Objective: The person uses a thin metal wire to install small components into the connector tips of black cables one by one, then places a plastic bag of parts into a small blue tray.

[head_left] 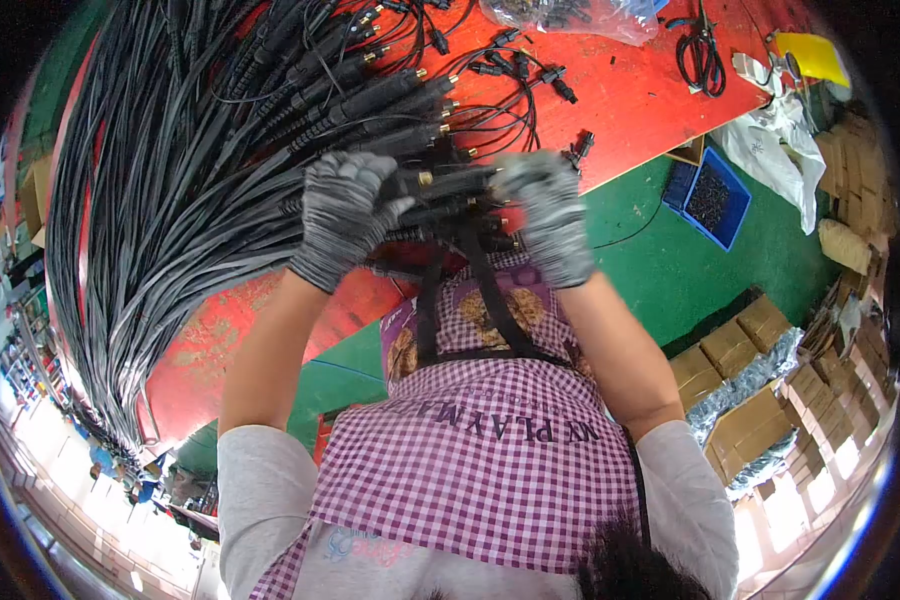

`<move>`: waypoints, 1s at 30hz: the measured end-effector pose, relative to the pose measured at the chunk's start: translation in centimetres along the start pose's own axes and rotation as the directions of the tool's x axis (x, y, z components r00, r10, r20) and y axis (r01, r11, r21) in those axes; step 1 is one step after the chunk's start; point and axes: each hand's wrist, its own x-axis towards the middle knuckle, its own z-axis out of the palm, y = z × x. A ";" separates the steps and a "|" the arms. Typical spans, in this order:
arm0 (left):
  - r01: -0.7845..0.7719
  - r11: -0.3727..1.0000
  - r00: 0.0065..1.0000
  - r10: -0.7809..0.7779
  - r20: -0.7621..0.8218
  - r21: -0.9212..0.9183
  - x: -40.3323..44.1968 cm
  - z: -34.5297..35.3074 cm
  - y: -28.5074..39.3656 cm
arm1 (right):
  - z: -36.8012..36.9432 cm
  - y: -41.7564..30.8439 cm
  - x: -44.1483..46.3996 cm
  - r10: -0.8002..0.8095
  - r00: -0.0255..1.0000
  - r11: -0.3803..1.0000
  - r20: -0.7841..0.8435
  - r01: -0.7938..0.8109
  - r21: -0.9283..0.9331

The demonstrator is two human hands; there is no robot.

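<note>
Grey knit gloves cover both hands. My left hand (345,210) is closed over a black cable handle with a brass tip (425,179), at the right edge of the cable bundle; its thumb points right. Beside it, my right hand (548,205) is smeared by motion at the end of another black handle (460,183). Whether its fingers grip that end cannot be made out. Many more black cables (160,190) lie in a thick bundle, their brass-tipped ends pointing right.
The cables lie on a red table (630,110). Thin leads with black connectors (515,65), a plastic bag (590,15) and scissors (703,50) are at the far side. A blue bin (720,200) of small black parts stands right, with cardboard boxes (750,420) below it.
</note>
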 end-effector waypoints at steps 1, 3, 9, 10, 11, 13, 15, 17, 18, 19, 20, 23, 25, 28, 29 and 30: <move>0.016 0.999 1.000 -0.017 -0.017 -0.034 0.7 -0.9 -0.5 | -1.9 -1.7 0.5 -0.072 0.997 0.976 0.023 0.076 -0.203; 0.055 0.998 0.993 -0.059 -0.101 -0.035 2.5 -2.3 -1.5 | -5.2 -2.6 1.5 0.077 0.987 0.994 -0.142 -0.066 0.082; 0.471 0.882 0.831 -0.432 -0.351 0.028 8.4 -0.6 -7.6 | -11.2 -1.2 -0.3 0.116 0.946 0.993 -0.302 -0.113 0.027; 0.496 0.867 0.824 -0.450 -0.344 0.053 8.9 0.0 -8.2 | -11.1 -1.1 -0.7 0.111 0.944 0.994 -0.310 -0.101 0.045; 0.493 0.867 0.813 -0.428 -0.394 0.076 9.0 0.7 -8.3 | -10.7 -1.1 -1.2 0.128 0.939 0.992 -0.318 -0.120 0.046; 0.491 0.863 0.786 -0.377 -0.489 0.124 9.9 0.3 -7.0 | -9.3 -1.3 -2.3 0.166 0.928 0.986 -0.333 -0.158 0.051; 0.267 0.941 0.874 -0.327 -0.359 -0.207 8.8 0.2 -3.6 | -9.4 -0.3 -3.1 0.181 0.924 0.977 -0.336 -0.207 -0.044; 0.052 0.991 0.998 -0.057 -0.040 -0.123 6.8 -1.0 2.7 | -9.7 0.8 -4.2 0.175 0.933 0.966 -0.315 -0.225 -0.131; -0.071 0.992 0.965 0.043 0.260 0.100 5.4 0.0 5.2 | -10.3 2.0 -4.6 0.134 0.952 0.979 -0.273 -0.169 -0.109; -0.477 0.728 0.878 0.370 0.303 0.493 2.6 2.4 6.8 | -10.3 2.3 -4.8 0.165 0.946 0.977 -0.280 -0.196 -0.088; -0.399 0.891 0.807 0.229 0.545 0.217 0.8 4.7 8.2 | -10.1 2.5 -5.0 0.193 0.939 0.973 -0.285 -0.220 -0.068; -0.044 0.997 0.904 0.011 0.427 0.067 -2.0 9.4 9.4 | -9.9 2.8 -5.6 0.213 0.939 0.965 -0.269 -0.245 -0.091; 0.000 0.965 0.857 -0.135 0.496 0.263 -1.5 9.9 10.3 | -9.8 2.9 -5.9 0.214 0.943 0.956 -0.254 -0.255 -0.143; 0.081 0.989 0.862 -0.132 0.490 0.122 -0.6 8.3 9.5 | -9.4 3.5 -6.1 0.203 0.942 0.971 -0.267 -0.229 -0.072; 0.100 0.993 0.863 -0.121 0.491 0.070 -0.5 7.9 9.0 | -9.3 3.7 -6.3 0.186 0.942 0.977 -0.280 -0.208 -0.050; 0.120 0.993 0.934 -0.109 0.341 -0.011 -0.9 7.4 8.5 | -9.1 3.1 -6.5 0.190 0.943 0.969 -0.272 -0.225 -0.103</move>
